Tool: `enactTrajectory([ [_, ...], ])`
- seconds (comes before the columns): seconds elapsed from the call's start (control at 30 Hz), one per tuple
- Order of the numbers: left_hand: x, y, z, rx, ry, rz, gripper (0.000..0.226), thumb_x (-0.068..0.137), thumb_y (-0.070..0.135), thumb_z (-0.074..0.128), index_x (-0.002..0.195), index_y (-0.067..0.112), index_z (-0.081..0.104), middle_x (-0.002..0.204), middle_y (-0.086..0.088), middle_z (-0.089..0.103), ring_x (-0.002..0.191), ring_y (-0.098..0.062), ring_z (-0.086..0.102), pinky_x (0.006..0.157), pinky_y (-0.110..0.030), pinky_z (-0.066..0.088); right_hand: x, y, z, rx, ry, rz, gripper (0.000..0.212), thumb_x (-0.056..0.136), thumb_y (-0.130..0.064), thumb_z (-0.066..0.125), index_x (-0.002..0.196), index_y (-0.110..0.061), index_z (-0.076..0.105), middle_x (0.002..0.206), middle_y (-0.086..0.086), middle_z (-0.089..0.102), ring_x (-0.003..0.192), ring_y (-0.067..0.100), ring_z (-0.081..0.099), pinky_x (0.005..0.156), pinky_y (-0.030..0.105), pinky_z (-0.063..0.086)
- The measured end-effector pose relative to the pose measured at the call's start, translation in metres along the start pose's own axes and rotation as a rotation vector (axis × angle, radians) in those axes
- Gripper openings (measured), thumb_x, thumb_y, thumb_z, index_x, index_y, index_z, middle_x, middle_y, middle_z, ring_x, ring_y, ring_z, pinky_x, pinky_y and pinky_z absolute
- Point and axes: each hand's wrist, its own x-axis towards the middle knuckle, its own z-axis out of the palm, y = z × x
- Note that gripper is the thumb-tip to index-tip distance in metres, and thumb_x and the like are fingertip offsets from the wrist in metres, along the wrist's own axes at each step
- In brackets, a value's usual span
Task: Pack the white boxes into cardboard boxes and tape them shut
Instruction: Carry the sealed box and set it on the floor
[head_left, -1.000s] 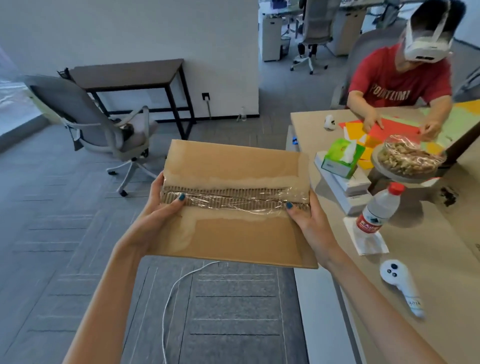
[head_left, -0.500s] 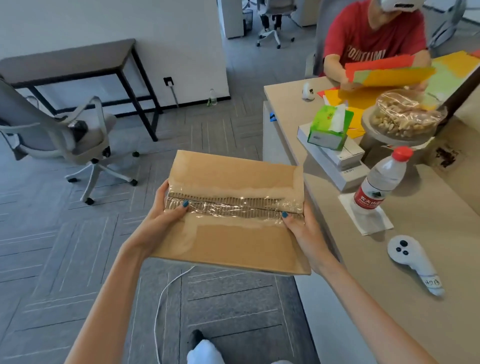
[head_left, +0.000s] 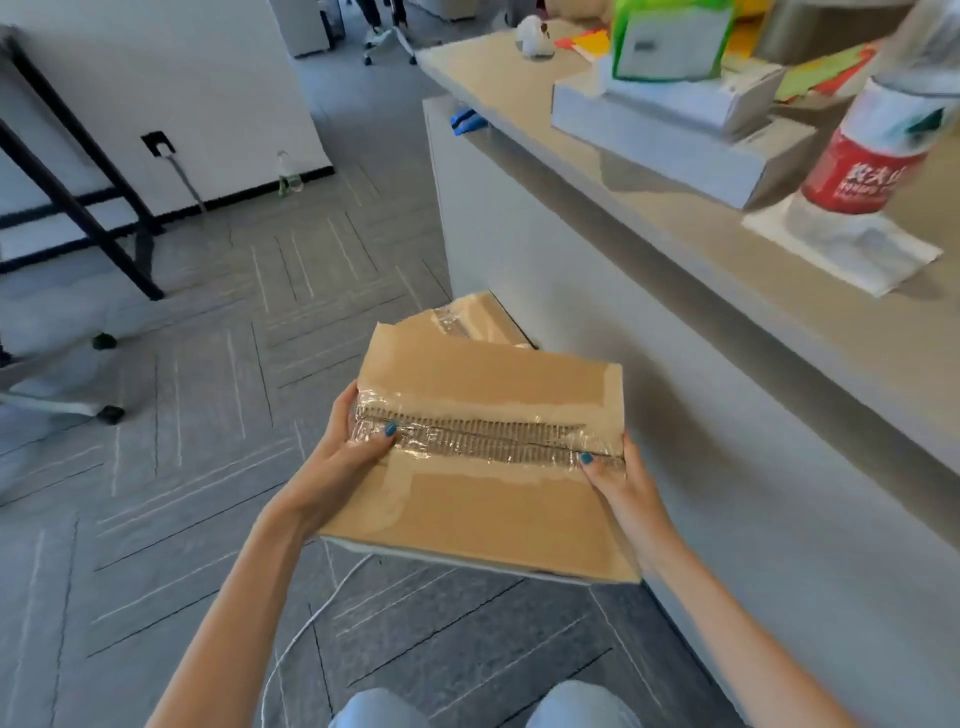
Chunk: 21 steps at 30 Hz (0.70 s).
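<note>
Two hands: our left hand (head_left: 343, 457) and right hand (head_left: 618, 483) grip the flat brown cardboard box (head_left: 493, 509) by its ends, thumbs curled onto its clear-taped seam (head_left: 483, 434).
Box position: low, beside the beige desk (head_left: 675, 249), near a second taped brown box (head_left: 480, 322) on the floor.
Change: we have lowered it from desk height.
Meaning: sealed, we judge; flat white boxes (head_left: 670, 140) on the desk await packing.

Over the floor (head_left: 208, 415), left of the desk (head_left: 753, 280): cardboard box (head_left: 483, 499), left hand (head_left: 343, 462) at its left end, right hand (head_left: 621, 483) at its right end. Behind it, on the floor against the desk's side: second cardboard box (head_left: 478, 319). Near the desk's left edge: white boxes (head_left: 665, 140) stacked, tissue pack (head_left: 670, 41) on top. Right of them: bottle (head_left: 878, 145) on a napkin (head_left: 852, 249).
</note>
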Motion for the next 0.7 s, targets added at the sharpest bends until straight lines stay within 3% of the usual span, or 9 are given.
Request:
enactTrajectory([
  [0.03, 0.013, -0.022, 0.001, 0.012, -0.026, -0.006, 0.079, 0.086, 0.017, 0.064, 0.143, 0.050, 0.021, 0.123, -0.005, 0.064, 0.097, -0.035, 0.069, 0.069, -0.037, 0.059, 0.002, 0.022, -0.001, 0.021, 0.023, 0.012, 0.046, 0.097, -0.018, 0.055, 0.133, -0.036, 0.032, 0.114, -0.027, 0.052, 0.089, -0.023, 0.052, 0.070, -0.002, 0.042],
  [0.07, 0.024, -0.042, 0.004, 0.014, -0.048, -0.013, 0.077, 0.088, 0.015, 0.063, 0.143, 0.050, 0.021, 0.122, -0.004, 0.065, 0.096, -0.034, 0.070, 0.069, -0.036, 0.059, 0.005, 0.046, -0.005, 0.023, 0.049, 0.024, 0.046, 0.096, -0.023, 0.057, 0.133, -0.036, 0.033, 0.118, -0.026, 0.052, 0.099, -0.019, 0.052, 0.082, 0.001, 0.042],
  [0.1, 0.036, -0.063, 0.006, 0.014, -0.067, -0.010, 0.075, 0.089, 0.014, 0.061, 0.142, 0.051, 0.021, 0.121, -0.002, 0.065, 0.096, -0.032, 0.070, 0.070, -0.035, 0.059, 0.008, 0.068, -0.008, 0.012, 0.073, 0.022, 0.051, 0.094, -0.029, 0.059, 0.139, -0.035, 0.035, 0.128, -0.021, 0.053, 0.113, -0.008, 0.053, 0.094, 0.012, 0.043],
  [0.13, 0.049, -0.082, 0.009, 0.019, -0.089, 0.003, 0.074, 0.091, 0.012, 0.060, 0.141, 0.051, 0.021, 0.122, -0.001, 0.063, 0.096, -0.029, 0.070, 0.072, -0.035, 0.059, 0.011, 0.090, -0.012, 0.018, 0.100, 0.020, 0.055, 0.093, -0.030, 0.060, 0.142, -0.035, 0.035, 0.134, -0.017, 0.053, 0.119, 0.000, 0.052, 0.098, 0.023, 0.045],
  [0.27, 0.091, -0.150, 0.020, 0.046, -0.162, 0.038, 0.077, 0.093, 0.007, 0.058, 0.146, 0.047, 0.019, 0.137, -0.003, 0.052, 0.109, -0.023, 0.064, 0.104, -0.045, 0.045, 0.022, 0.156, -0.023, 0.046, 0.142, 0.007, 0.052, 0.096, -0.018, 0.055, 0.142, -0.033, 0.036, 0.127, -0.014, 0.057, 0.110, 0.001, 0.057, 0.075, 0.015, 0.046],
  [0.33, 0.107, -0.178, 0.025, 0.048, -0.194, 0.048, 0.078, 0.093, 0.006, 0.057, 0.148, 0.044, 0.018, 0.137, 0.000, 0.051, 0.111, -0.021, 0.064, 0.104, -0.041, 0.045, 0.029, 0.184, -0.028, 0.051, 0.155, -0.003, 0.052, 0.097, -0.019, 0.055, 0.143, -0.033, 0.036, 0.127, -0.012, 0.058, 0.109, 0.003, 0.058, 0.073, 0.015, 0.047],
  [0.47, 0.129, -0.229, 0.029, 0.042, -0.241, 0.063, 0.077, 0.094, 0.003, 0.056, 0.147, 0.046, 0.018, 0.143, 0.006, 0.045, 0.108, -0.013, 0.066, 0.088, -0.024, 0.055, 0.033, 0.232, -0.034, 0.065, 0.168, 0.008, 0.053, 0.097, -0.024, 0.054, 0.144, -0.037, 0.033, 0.129, -0.016, 0.056, 0.111, 0.002, 0.057, 0.080, 0.021, 0.048],
  [0.57, 0.137, -0.263, 0.029, 0.067, -0.254, 0.039, 0.083, 0.093, 0.008, 0.060, 0.149, 0.046, 0.012, 0.154, 0.001, 0.030, 0.117, -0.020, 0.060, 0.105, -0.040, 0.045, 0.033, 0.264, -0.034, 0.080, 0.152, 0.014, 0.053, 0.098, -0.026, 0.053, 0.144, -0.041, 0.032, 0.130, -0.020, 0.054, 0.113, 0.001, 0.055, 0.081, 0.021, 0.047],
  [0.7, 0.149, -0.300, 0.030, 0.093, -0.265, -0.007, 0.087, 0.092, 0.007, 0.061, 0.152, 0.042, 0.008, 0.143, -0.002, 0.045, 0.108, -0.024, 0.063, 0.110, -0.048, 0.038, 0.035, 0.302, -0.028, 0.068, 0.177, 0.033, 0.052, 0.098, -0.025, 0.052, 0.145, -0.038, 0.032, 0.135, -0.013, 0.052, 0.113, 0.003, 0.055, 0.081, 0.022, 0.048],
])
